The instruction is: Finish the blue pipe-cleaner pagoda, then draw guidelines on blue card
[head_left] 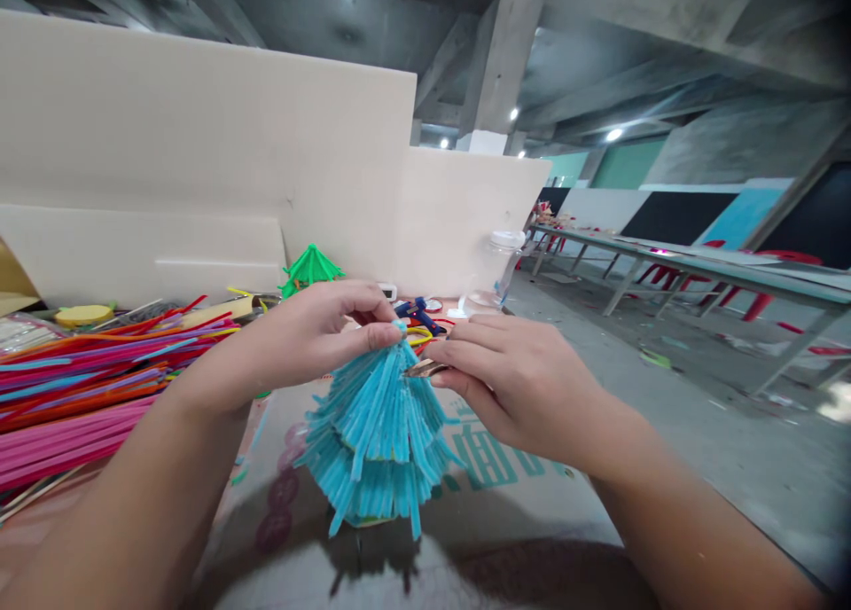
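The blue pipe-cleaner tree (pixel 378 433) stands on printed cardboard (pixel 492 495). The left hand (pixel 319 326) pinches its tip; right hand (pixel 511 375) fingers pinch a small brownish piece (pixel 425 368) beside it.

A single head-worn camera looks forward and slightly down from just above the person's forearms, close over the blue pipe-cleaner tree (pixel 377 428), which sits at centre frame. Left of the tree it takes in the pile of coloured pipe cleaners (pixel 86 371); behind the tree, the beige partition boards (pixel 219 149); to its right, far off, the long tables (pixel 698 269) and ceiling beams.
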The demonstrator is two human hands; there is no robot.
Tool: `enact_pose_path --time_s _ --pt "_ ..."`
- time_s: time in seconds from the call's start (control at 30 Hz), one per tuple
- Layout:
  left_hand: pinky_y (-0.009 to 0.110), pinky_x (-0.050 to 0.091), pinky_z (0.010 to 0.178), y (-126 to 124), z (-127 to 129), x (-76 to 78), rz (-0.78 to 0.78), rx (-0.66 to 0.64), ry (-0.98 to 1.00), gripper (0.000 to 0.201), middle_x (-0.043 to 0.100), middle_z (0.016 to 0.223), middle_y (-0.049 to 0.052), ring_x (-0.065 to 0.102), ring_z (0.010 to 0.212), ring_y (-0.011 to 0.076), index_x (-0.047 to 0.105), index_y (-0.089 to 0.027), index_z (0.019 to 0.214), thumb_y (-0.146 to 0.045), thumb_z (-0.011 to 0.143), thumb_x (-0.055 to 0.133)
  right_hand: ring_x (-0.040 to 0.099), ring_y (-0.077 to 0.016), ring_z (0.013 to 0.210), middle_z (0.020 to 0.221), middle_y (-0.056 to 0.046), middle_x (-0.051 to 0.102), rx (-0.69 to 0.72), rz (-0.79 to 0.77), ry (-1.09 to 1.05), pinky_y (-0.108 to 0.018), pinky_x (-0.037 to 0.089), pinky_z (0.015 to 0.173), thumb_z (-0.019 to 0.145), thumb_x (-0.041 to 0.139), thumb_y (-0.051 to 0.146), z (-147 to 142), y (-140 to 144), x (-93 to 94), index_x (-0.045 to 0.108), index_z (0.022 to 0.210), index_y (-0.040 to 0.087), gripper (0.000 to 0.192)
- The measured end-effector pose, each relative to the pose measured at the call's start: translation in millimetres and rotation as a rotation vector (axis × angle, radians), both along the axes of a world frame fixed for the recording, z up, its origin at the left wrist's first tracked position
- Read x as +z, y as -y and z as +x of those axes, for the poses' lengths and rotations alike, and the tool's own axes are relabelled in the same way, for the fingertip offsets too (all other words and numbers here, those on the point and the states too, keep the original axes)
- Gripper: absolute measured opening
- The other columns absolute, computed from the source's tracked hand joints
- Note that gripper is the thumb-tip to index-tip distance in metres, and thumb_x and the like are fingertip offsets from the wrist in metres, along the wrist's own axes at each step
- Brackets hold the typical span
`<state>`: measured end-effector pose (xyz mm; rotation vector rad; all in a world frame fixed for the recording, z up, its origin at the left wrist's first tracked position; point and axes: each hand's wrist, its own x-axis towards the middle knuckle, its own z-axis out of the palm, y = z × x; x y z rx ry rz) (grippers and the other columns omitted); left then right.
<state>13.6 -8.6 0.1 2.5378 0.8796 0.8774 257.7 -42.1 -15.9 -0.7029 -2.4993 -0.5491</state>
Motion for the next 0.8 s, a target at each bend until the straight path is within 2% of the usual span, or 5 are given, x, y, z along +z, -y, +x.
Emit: enact_pose_path --time_s 0.27,0.47,0.67,0.8 --pt "0.022 0.041 0.064 0.0 1.1 0.8 0.007 -0.025 0.008 0.027 0.059 0.078 -0.003 0.055 0.071 0.0102 0.065 -0.019 0.081 -0.040 0.095 0.056 0.066 -0.0208 0.083 0.087 -0.005 0.071 -0.023 -0.035 0.039 -0.033 0.045 0.074 0.102 0.048 0.028 -0.9 2.8 2.7 0.068 0.100 0.017 0.023" --pt "0.021 0.042 0.064 2.1 1.9 1.2 0.033 -0.003 0.003 0.025 0.059 0.077 -0.003 0.054 0.071 0.0100 0.064 -0.019 0.080 -0.037 0.095 0.055 0.067 -0.0224 0.085 0.088 -0.006 0.071 -0.032 -0.033 0.051 -0.035 0.047 0.077 0.100 0.050 0.025 -4.9 6.0 3.4 0.068 0.102 0.016 0.020" --pt "0.022 0.041 0.065 1.4 1.6 -0.3 0.043 -0.005 0.005 0.024 0.060 0.078 -0.003 0.054 0.072 0.0100 0.064 -0.019 0.080 -0.036 0.095 0.055 0.068 -0.0240 0.084 0.086 -0.006 0.073 -0.028 0.100 0.063 -0.037 0.046 0.075 0.101 0.049 0.024 -5.9 7.4 2.8 0.070 0.098 0.014 0.023" --pt "0.022 0.042 0.067 0.1 1.3 -0.5 0.043 0.000 0.012 0.025 0.059 0.080 -0.003 0.054 0.073 0.0105 0.064 -0.019 0.081 -0.037 0.095 0.055 0.067 -0.0231 0.081 0.086 -0.004 0.073 -0.035 0.181 0.090 -0.037 0.044 0.071 0.098 0.052 0.019 -4.6 4.9 0.1 0.069 0.095 0.015 0.018"
